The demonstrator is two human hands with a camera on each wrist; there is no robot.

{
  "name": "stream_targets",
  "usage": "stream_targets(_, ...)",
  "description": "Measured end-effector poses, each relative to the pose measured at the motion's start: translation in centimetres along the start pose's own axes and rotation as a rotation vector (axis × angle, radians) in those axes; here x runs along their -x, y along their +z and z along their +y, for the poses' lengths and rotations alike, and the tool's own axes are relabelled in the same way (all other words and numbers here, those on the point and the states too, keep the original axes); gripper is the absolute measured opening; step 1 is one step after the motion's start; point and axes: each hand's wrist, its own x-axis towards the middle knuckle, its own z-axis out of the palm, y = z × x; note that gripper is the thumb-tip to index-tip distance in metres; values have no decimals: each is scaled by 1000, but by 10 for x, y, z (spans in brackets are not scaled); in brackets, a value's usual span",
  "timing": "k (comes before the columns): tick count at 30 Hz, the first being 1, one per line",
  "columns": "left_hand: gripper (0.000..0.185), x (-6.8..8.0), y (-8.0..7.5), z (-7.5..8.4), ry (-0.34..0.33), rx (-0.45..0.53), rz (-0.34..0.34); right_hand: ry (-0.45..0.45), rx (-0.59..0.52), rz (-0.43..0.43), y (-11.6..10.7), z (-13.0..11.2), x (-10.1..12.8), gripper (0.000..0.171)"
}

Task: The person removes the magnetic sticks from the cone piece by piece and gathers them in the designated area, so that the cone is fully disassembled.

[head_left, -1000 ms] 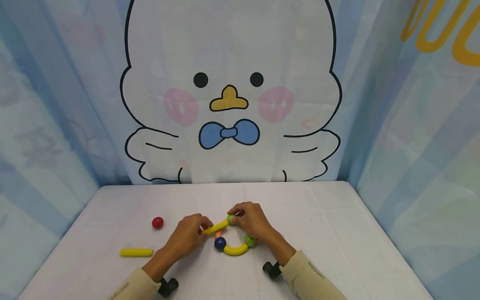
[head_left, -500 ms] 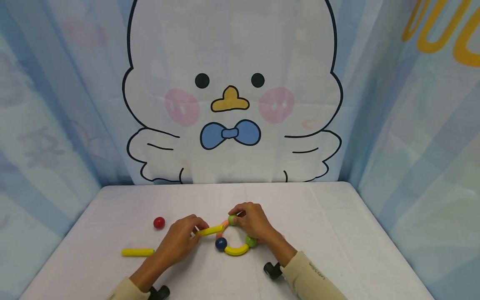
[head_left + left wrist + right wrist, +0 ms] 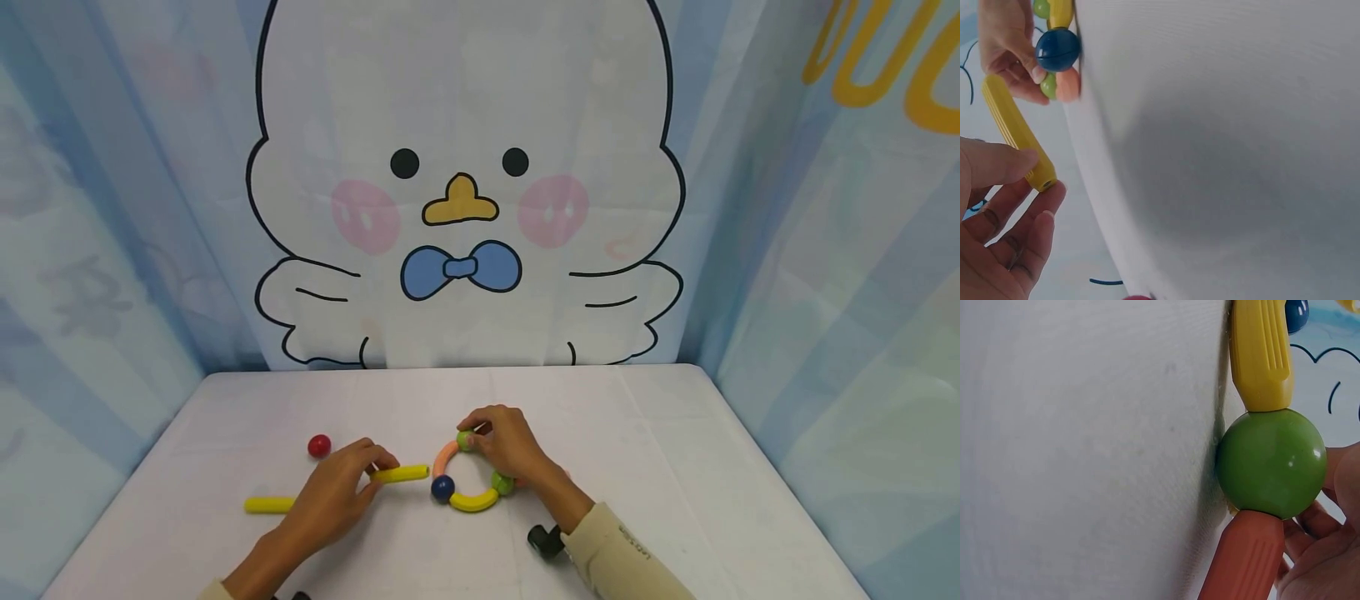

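Observation:
My left hand (image 3: pixel 339 492) pinches a straight yellow magnetic stick (image 3: pixel 1016 131) between thumb and fingers, its free end close to the ring but apart from it. At the ring's top, my right hand (image 3: pixel 510 440) pinches a light green ball (image 3: pixel 465 440). From that ball an orange curved stick (image 3: pixel 444 458) runs to a dark blue ball (image 3: pixel 443 487). Then a yellow curved stick (image 3: pixel 474 502) leads to a second green ball (image 3: pixel 1270 464). An orange-red stick (image 3: pixel 1244 556) joins this ball, partly hidden by my right wrist in the head view.
A red ball (image 3: pixel 319 446) lies on the white-covered table (image 3: pixel 637 467), left of the ring. Another straight yellow stick (image 3: pixel 268 505) lies nearer me, partly behind my left hand. A curtain (image 3: pixel 457 100) with a cartoon chick hangs behind the table.
My left hand has drawn the yellow stick leftward, from the top green ball to clear of the ring. My right hand keeps its pinch and has barely moved.

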Motion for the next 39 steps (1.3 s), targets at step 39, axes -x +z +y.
stream_targets(39, 33, 51, -33, -66, -133, -74, -68, 7, 0, 0, 1, 1, 0, 16)
